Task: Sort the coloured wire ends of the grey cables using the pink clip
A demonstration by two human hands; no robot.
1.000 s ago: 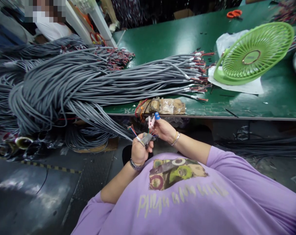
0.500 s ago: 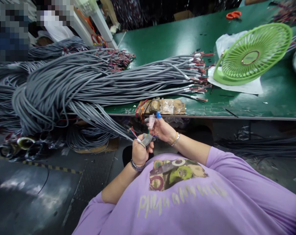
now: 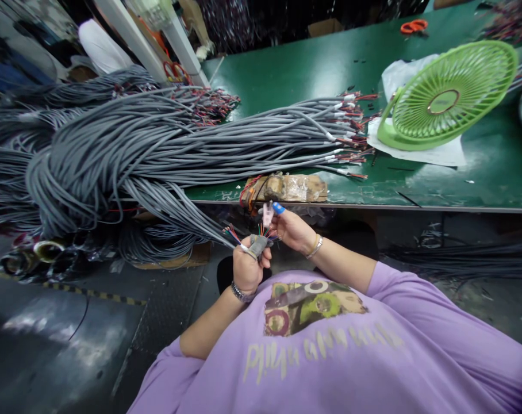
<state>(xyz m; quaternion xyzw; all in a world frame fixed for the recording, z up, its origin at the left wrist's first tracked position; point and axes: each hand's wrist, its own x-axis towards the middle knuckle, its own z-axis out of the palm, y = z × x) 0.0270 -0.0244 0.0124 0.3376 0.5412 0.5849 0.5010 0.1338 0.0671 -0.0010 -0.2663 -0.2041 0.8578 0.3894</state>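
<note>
My left hand (image 3: 246, 265) is closed round the end of a grey cable (image 3: 187, 221) that runs in from the hanging bundle on the left. Thin coloured wires (image 3: 231, 233) fan out of the cable end above my fist. My right hand (image 3: 291, 229) pinches a small pale clip-like tool (image 3: 267, 214) just above those wires; its forefinger wears a blue fingertip cover (image 3: 277, 207). Both hands sit below the table's front edge, in front of my purple shirt.
A large heap of grey cables (image 3: 127, 149) with stripped red-tipped ends (image 3: 349, 123) lies across the green table (image 3: 295, 69) and spills off its left side. A green fan (image 3: 448, 95) stands at right on white paper. A taped brown block (image 3: 287, 187) sits at the edge. Orange scissors (image 3: 413, 25) lie far back.
My right hand has tilted, bringing the blue-covered fingertip and the clip lower and closer to the wires. My left hand keeps its grip on the cable end.
</note>
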